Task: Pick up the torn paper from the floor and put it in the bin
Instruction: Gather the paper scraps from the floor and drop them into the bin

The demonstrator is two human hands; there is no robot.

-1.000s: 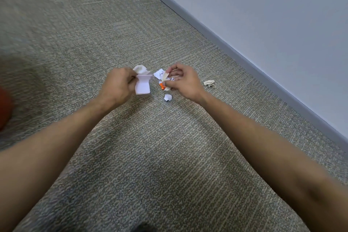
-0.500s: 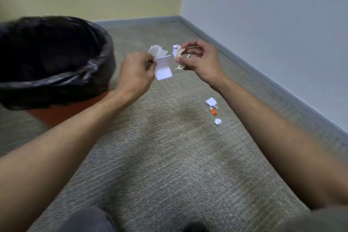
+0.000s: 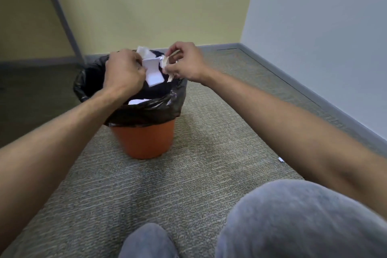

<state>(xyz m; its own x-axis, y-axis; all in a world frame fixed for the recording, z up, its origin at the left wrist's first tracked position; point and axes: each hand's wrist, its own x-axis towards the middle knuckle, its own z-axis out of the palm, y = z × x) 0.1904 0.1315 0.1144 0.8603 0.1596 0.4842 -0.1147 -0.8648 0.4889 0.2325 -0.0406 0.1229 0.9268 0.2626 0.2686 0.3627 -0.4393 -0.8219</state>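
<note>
An orange bin [image 3: 144, 140] lined with a black bag [image 3: 146, 109] stands on the carpet ahead of me. My left hand [image 3: 123, 70] holds white torn paper [image 3: 152, 69] over the bin's opening. My right hand [image 3: 185, 62] pinches small beige and white scraps [image 3: 167, 65] just to the right of that, also above the bin. White paper [image 3: 137, 101] lies inside the bin. One tiny white scrap [image 3: 280, 159] lies on the carpet at the right, beside my right forearm.
Grey-green carpet [image 3: 188, 174] covers the floor. A yellow wall and a pale blue wall meet in the corner behind the bin, with a grey skirting [image 3: 314, 94] along them. A grey post [image 3: 62, 16] leans at the left. My knees in grey trousers [image 3: 293, 222] fill the bottom right.
Both hands lifted from the floor with their paper and moved over the bin. The view swung from the scraps on the carpet to face the bin in the corner.
</note>
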